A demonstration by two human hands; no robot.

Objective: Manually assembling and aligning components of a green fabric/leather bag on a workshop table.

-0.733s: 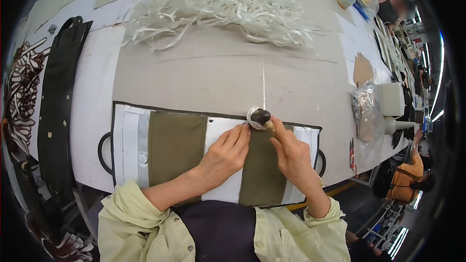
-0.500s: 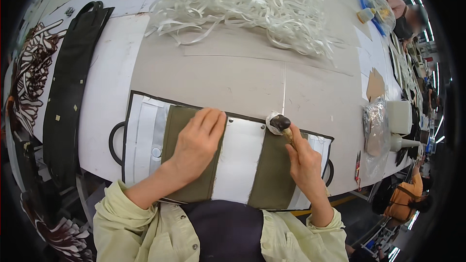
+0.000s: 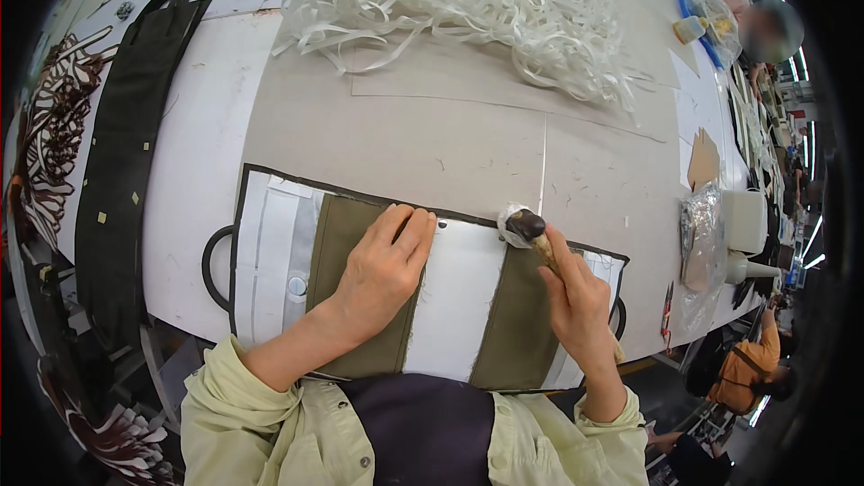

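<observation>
A flat bag panel [image 3: 450, 306] lies in front of me, with olive and white bands, a dark bound edge and a black handle loop at each end. My left hand [image 3: 382, 261] rests on its left olive band, the bent fingertips gripping the far edge beside a small dark stud [image 3: 442, 225]. In my right hand [image 3: 576, 292] is a hammer [image 3: 526, 225] with a dark rounded head, white wrapping and a wooden handle. The head is over the far edge of the panel, right of the white band. Whether it touches is unclear.
White ribbon [image 3: 468, 18] is heaped at the back. A long dark bag piece [image 3: 126, 171] and striped cords [image 3: 58, 126] lie left. At right are a plastic bag [image 3: 702, 247], a white container [image 3: 746, 220], a red-handled tool [image 3: 667, 315] and other people beyond the table.
The view has shifted slightly. The hammer head has moved a little left relative to the panel and now covers a second stud. My left hand keeps its place on the panel.
</observation>
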